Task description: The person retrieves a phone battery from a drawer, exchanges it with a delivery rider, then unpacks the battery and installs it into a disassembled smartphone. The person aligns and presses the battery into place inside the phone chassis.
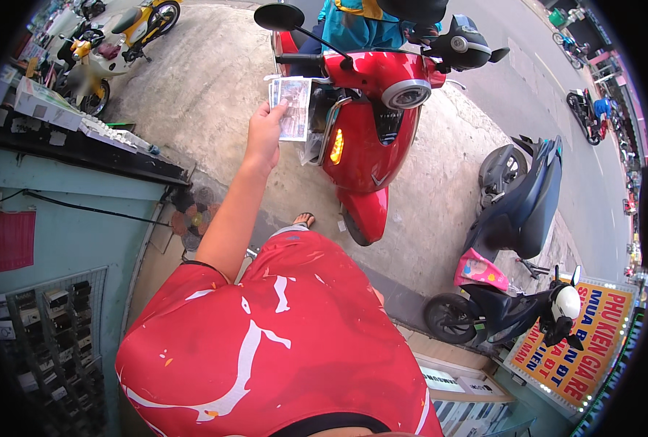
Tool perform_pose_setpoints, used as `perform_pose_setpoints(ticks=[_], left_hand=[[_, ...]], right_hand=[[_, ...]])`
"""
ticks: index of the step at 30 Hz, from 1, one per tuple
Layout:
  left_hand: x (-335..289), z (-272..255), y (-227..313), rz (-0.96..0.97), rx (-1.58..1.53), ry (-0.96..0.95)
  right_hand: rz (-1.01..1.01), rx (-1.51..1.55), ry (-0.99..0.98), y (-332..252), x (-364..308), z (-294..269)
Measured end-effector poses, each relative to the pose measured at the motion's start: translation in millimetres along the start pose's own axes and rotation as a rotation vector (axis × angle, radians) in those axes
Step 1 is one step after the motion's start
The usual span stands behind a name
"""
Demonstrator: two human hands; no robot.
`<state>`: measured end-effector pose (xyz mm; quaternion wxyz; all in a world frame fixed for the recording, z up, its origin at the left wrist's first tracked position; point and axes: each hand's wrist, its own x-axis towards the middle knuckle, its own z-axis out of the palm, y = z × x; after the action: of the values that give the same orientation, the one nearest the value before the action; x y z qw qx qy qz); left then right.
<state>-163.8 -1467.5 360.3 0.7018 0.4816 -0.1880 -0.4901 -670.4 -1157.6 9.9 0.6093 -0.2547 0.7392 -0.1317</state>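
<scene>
Pavement; banknotes in left grip

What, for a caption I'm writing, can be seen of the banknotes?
The banknotes look like thin, papery sheets with greyish-brown print and pale edges. At least two overlap, slightly fanned; I can't count them exactly. They are held out, long side running up the picture, just left of the scooter as seen here. The left hand grips their left edge.

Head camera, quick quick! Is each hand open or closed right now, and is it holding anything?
Left hand: closed, holding banknotes.
Right hand: not in view, so its grip cannot be told.
</scene>
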Motion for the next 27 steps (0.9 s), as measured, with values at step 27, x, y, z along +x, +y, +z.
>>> perform_pose_setpoints(ticks=[27], left_hand=[[1, 18, 19, -0.010, -0.036, -0.105]], right_hand=[[-0.130, -0.240, 0.084, 24, 20, 7]])
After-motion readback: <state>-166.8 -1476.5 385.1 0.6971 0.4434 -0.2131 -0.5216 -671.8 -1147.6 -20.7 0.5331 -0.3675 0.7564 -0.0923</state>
